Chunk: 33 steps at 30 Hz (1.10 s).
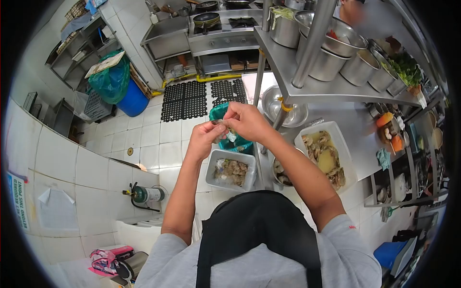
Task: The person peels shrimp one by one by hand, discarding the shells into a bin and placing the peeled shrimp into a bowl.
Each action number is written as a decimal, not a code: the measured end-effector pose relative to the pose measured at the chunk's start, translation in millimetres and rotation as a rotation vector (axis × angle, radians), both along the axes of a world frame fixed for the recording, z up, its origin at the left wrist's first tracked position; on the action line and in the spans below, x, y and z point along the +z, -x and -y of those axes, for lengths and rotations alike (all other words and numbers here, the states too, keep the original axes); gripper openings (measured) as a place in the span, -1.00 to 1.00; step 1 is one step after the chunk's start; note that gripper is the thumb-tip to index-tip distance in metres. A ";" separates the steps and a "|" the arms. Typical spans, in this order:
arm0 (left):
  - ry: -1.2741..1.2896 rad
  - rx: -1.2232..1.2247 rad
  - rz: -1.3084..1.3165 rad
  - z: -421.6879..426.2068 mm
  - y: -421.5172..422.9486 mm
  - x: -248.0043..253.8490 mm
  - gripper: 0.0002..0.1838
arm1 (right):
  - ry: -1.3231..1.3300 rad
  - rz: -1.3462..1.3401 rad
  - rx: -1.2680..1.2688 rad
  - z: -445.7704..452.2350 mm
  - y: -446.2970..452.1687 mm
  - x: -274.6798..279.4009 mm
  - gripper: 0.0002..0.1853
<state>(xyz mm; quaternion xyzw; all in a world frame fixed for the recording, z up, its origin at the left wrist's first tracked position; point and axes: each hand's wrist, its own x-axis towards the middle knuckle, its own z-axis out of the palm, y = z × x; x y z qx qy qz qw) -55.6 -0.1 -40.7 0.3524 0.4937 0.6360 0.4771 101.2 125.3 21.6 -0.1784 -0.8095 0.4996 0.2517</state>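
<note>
A tiny, unclear piece is being pinched by the left hand's and right hand's fingertips, likely kept steady between them, above the green-lined bin. The grey tub is being kept just off the steel tabletop's left edge, likely for easy reach; the white floor is being partly covered by black mats.

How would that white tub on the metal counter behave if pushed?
Probably heavy: the white tub holds many chunks. It may slosh, as yellowish liquid pools among them. Tipping seems unlikely, since it looks broad and low.
</note>
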 end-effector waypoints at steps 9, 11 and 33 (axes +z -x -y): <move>-0.092 0.186 0.052 -2.4 -26.0 -3.1 -0.75 | 0.304 -0.354 -0.352 27.1 20.6 -40.3 -0.91; -0.036 0.216 -0.109 7.5 -25.8 11.5 -0.72 | 0.312 -0.370 -0.470 31.1 32.4 -56.8 -0.91; -0.110 -0.416 -0.969 -41.8 -194.8 15.8 -0.57 | -0.144 0.113 -0.888 -6.0 -291.2 -41.1 -0.78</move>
